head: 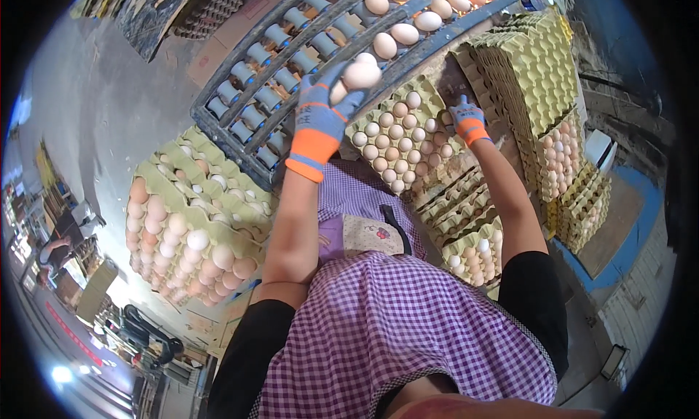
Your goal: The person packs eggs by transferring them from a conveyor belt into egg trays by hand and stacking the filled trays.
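My left hand [321,110], in a grey-blue glove with an orange cuff, is above the near edge of a roller conveyor [240,157]. Its fingers are around a few pale eggs [361,75]; the glove partly hides the lower one. My right hand [467,118], gloved alike, is at the right edge of a pulp egg tray [434,88] filled with rows of white and brown eggs [405,144]. One finger points away from me, while the others are partly hidden, so any egg under them cannot be made out. More eggs [405,34] rest on the conveyor rollers.
Stacked trays of eggs [191,222] stand at left, below the conveyor's end. A tall stack of pulp trays [538,75] rises at right, with further egg-filled trays [475,255] beside my right arm. Another person [49,255] is far off at left.
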Demonstrator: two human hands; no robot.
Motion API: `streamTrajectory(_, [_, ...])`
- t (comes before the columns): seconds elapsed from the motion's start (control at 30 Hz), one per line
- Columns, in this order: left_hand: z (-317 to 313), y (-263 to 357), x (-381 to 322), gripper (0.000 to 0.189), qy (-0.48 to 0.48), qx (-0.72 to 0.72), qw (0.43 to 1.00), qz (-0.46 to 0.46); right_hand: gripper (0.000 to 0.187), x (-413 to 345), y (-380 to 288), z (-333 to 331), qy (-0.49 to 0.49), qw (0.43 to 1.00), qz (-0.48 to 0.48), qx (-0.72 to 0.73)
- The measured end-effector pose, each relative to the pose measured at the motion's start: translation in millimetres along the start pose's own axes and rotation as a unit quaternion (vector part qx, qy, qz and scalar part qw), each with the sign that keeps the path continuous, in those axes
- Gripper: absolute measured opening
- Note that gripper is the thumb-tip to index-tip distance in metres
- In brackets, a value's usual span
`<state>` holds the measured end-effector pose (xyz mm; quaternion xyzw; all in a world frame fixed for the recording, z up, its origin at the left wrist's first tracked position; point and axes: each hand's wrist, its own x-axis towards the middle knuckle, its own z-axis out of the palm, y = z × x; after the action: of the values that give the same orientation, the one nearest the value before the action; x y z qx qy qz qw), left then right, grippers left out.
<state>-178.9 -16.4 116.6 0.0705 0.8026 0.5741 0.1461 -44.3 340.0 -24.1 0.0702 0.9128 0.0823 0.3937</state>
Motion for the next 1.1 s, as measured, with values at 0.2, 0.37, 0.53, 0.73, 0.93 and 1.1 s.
streamTrajectory(0.2, [-45.3,-20.9,15.7,0.051,0.070,0.073,0.993,-0.062,0.056,-74.7,-34.0,-160.1,0.230,0.928,-0.154,0.249])
streamTrajectory(0.37, [-62.1,-33.3,30.3,0.051,0.080,0.226,0.964,-0.115,0.059,-45.7,-152.1,-282.7,0.280,0.904,-0.283,0.156])
streamTrajectory(0.53, [-76.2,-26.7,43.0,0.069,-0.036,0.343,0.916,-0.206,0.061,20.4,-180.8,-281.5,0.230,0.926,-0.285,0.091])
streamTrajectory(0.73, [-89.3,-34.7,33.2,0.077,0.079,0.444,0.887,-0.102,0.048,19.5,-141.2,-285.9,0.327,0.910,-0.203,0.154])
streamTrajectory(0.93, [-51.4,-12.9,28.0,0.055,0.227,0.455,0.861,0.021,0.052,-1.5,-103.2,-229.0,0.515,0.796,-0.237,0.211])
streamTrajectory(1.1, [85.3,21.4,4.1,0.035,-0.097,0.123,0.954,0.257,0.029,-61.5,-27.5,-48.7,0.565,0.684,0.085,0.453])
